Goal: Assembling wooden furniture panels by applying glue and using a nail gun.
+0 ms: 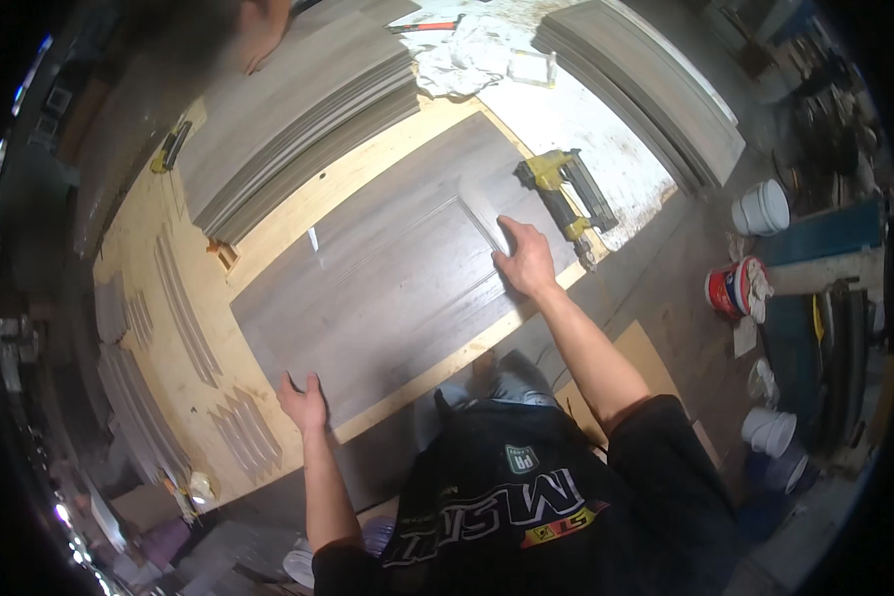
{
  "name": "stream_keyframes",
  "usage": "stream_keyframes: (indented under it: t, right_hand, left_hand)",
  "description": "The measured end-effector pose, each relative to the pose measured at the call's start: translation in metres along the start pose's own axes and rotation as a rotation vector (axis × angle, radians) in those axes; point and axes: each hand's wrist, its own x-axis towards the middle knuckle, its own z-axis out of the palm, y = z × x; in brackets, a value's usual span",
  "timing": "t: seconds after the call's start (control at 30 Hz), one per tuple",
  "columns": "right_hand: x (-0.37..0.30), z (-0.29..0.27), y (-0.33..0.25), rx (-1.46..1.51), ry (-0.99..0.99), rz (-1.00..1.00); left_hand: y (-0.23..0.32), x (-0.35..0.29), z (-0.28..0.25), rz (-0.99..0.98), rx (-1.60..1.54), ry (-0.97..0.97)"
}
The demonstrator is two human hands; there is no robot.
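A large grey-brown wooden door panel [368, 283] lies flat on the plywood-topped workbench in front of me. My left hand [305, 402] rests at its near left corner, thumb and fingers apart. Farther right, my right hand [526, 258] lies on the panel beside a raised strip of moulding [480, 226], its thumb and forefinger spread. Whether the fingertips touch that strip, I cannot tell. Beyond this hand, a yellow and black nail gun [556, 189] lies across the panel's right end.
Behind the panel is a stack of similar panels [308, 149], with another person's hand [258, 40] above it. More panels [631, 89] lie at the far right. Thin moulding strips [184, 303] and a second nail gun [172, 147] occupy the bench's left side. Buckets [762, 209] stand right.
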Motion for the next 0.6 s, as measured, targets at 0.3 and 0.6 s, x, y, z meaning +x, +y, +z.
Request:
stream_keyframes:
  t: [0.3,0.6]
  right_hand:
    - [-0.061,-0.012,0.015,0.033,0.043,0.084]
    - [-0.119,-0.015,0.032,0.656,0.483,0.53]
  left_hand:
    - [-0.014,-0.034,-0.019,0.042,-0.057,-0.104]
    - [0.074,-0.039,-0.02,0.719,0.115,-0.191]
